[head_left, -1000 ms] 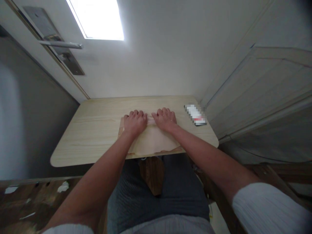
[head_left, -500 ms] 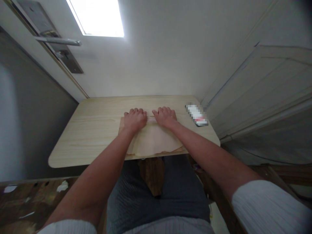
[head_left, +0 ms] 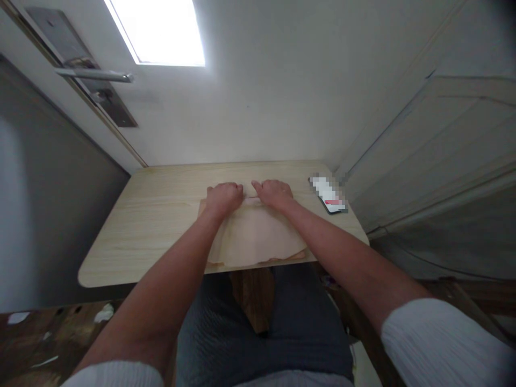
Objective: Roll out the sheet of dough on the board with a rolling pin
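We see two hands, the left hand (head_left: 224,198) and the right hand (head_left: 274,194), side by side with a small gap between their thumbs. Each grip is curled over the far edge of the paper (head_left: 258,236), touching it; the fingertips are hidden, so we cannot tell how tightly either closes. A thin strip of that edge shows in the gap.

The paper lies on the surface (head_left: 141,226), at its front, a little right of the middle. Its long axis, as we see it, runs left to right along the surface's length, with a ragged edge toward us. One pale layer is on top and browner material peeks out beneath; we cannot count the layers.

Apart from the right hand lies one phone (head_left: 327,193), screen blurred, slanting near the surface's right end. Behind stands one door (head_left: 262,107) with one lever handle (head_left: 97,75) and one bright window (head_left: 161,32).
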Action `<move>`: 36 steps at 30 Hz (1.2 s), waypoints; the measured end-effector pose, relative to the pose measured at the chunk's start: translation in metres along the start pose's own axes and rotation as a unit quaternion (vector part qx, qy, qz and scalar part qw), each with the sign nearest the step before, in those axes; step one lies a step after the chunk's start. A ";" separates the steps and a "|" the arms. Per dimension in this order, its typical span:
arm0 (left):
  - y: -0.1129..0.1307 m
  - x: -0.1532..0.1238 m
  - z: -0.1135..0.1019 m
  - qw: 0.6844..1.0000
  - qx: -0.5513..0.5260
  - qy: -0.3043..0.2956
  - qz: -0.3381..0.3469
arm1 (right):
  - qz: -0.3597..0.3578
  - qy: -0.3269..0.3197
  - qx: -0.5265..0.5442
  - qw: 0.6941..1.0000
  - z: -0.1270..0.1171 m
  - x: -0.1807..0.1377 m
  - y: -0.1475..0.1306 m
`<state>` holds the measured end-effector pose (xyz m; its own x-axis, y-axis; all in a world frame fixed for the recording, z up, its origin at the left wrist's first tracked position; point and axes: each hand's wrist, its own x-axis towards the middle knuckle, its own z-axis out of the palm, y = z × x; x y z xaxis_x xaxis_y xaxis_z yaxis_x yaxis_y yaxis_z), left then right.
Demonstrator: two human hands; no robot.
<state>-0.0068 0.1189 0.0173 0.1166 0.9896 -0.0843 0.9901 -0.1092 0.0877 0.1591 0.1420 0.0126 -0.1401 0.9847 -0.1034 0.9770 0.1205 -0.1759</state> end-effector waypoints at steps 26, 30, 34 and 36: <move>-0.011 0.045 0.011 0.998 -0.015 0.008 -0.057 | 0.023 0.007 0.017 1.000 0.004 0.042 0.002; -0.011 0.046 0.010 0.998 -0.010 0.003 -0.062 | 0.023 0.011 0.020 0.999 0.003 0.042 0.002; -0.009 0.042 0.007 0.998 -0.025 0.005 -0.065 | 0.023 0.007 0.021 0.999 0.000 0.036 0.000; -0.008 0.039 0.006 0.997 -0.032 0.008 -0.066 | 0.025 0.008 0.023 0.999 -0.001 0.032 -0.001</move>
<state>-0.0098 0.1577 0.0069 -0.0157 0.9964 -0.0829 0.9898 0.0272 0.1400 0.1536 0.1735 0.0101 -0.0876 0.9914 -0.0972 0.9741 0.0649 -0.2167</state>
